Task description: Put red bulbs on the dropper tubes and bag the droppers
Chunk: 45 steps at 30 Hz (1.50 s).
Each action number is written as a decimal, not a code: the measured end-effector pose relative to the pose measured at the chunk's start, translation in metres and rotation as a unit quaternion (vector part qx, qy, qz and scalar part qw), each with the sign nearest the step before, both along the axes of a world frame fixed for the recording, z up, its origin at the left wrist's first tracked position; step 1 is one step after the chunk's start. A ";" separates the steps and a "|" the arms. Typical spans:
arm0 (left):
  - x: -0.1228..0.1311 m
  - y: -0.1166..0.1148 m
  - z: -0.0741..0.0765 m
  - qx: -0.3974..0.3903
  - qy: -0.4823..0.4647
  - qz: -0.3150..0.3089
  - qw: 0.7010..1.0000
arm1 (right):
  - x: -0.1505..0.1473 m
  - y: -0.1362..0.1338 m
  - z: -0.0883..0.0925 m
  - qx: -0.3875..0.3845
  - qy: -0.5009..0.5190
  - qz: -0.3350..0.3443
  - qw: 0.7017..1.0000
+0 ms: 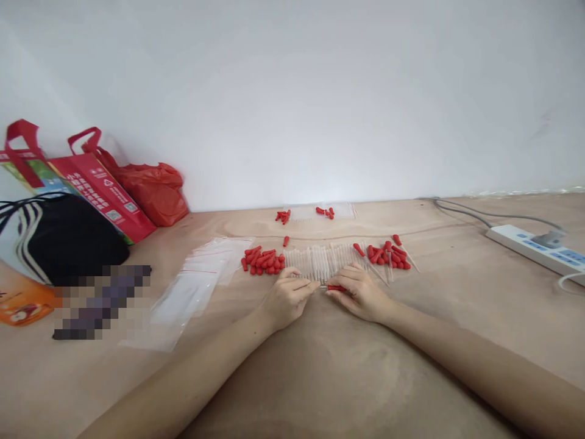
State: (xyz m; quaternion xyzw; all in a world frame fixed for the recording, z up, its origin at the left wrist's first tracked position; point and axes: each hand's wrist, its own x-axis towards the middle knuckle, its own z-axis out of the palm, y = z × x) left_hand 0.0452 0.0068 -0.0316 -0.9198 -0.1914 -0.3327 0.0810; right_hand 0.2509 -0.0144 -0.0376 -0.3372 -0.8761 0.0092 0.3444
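Note:
My left hand [292, 297] pinches a thin clear glass dropper tube [323, 286] close to the tabletop. Its far end points toward a red rubber bulb [337, 288] that my right hand [364, 294] grips between thumb and fingers. Whether the tube sits inside the bulb, I cannot tell. Just beyond both hands lies a row of glass tubes [320, 262] side by side. A heap of loose red bulbs [264, 261] is left of the row. To its right is a cluster of red bulbs [388, 255], several with glass tubes attached.
Clear zip bags [196, 283] lie overlapped on the left. Farther back, another bag [342, 211] lies with small red bulbs by it. Shopping bags [100, 189] and a black drawstring bag [82, 238] stand far left. A white power strip [525, 241] with cables is at right.

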 end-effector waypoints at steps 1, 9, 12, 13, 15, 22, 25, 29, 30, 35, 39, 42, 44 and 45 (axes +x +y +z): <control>0.000 0.000 0.000 -0.001 -0.001 -0.002 1.000 | 0.000 0.000 0.000 -0.002 -0.002 0.001 1.000; 0.001 0.001 0.001 -0.004 -0.008 -0.008 1.000 | -0.002 0.000 0.000 -0.015 0.004 0.000 1.000; 0.002 0.002 0.000 -0.012 -0.017 -0.011 1.000 | -0.001 0.001 0.002 -0.054 0.042 0.005 0.998; 0.003 0.003 0.000 -0.019 -0.025 -0.011 0.999 | -0.002 0.001 0.003 -0.083 0.075 0.002 0.994; 0.006 0.003 0.000 -0.039 -0.056 -0.006 0.998 | -0.004 0.002 0.004 -0.172 0.177 -0.010 0.969; 0.013 0.002 0.000 -0.108 -0.118 -0.004 0.987 | -0.024 0.003 0.007 -0.364 0.487 0.001 0.794; 0.010 0.001 0.002 -0.130 -0.112 0.000 0.985 | -0.009 0.014 0.020 -0.347 0.509 -0.029 0.787; 0.008 0.002 0.004 -0.143 -0.101 0.065 0.982 | 0.049 0.039 0.037 -0.335 0.468 -0.189 0.796; 0.008 0.003 0.004 -0.142 -0.095 0.079 0.982 | 0.065 0.044 0.039 -0.320 0.432 -0.240 0.809; 0.009 0.004 0.003 -0.134 -0.068 0.093 0.984 | 0.110 0.055 0.033 -0.259 0.183 -0.427 0.847; 0.009 0.004 0.002 -0.127 -0.060 0.096 0.985 | 0.108 0.056 0.020 -0.216 0.042 -0.464 0.858; 0.009 0.004 0.002 -0.127 -0.056 0.102 0.985 | 0.105 0.055 0.016 -0.199 -0.015 -0.459 0.866; 0.009 0.004 0.002 -0.129 -0.057 0.114 0.983 | 0.105 0.054 0.017 -0.190 -0.028 -0.461 0.866; 0.009 0.004 0.002 -0.130 -0.059 0.123 0.982 | 0.105 0.053 0.019 -0.187 -0.032 -0.457 0.869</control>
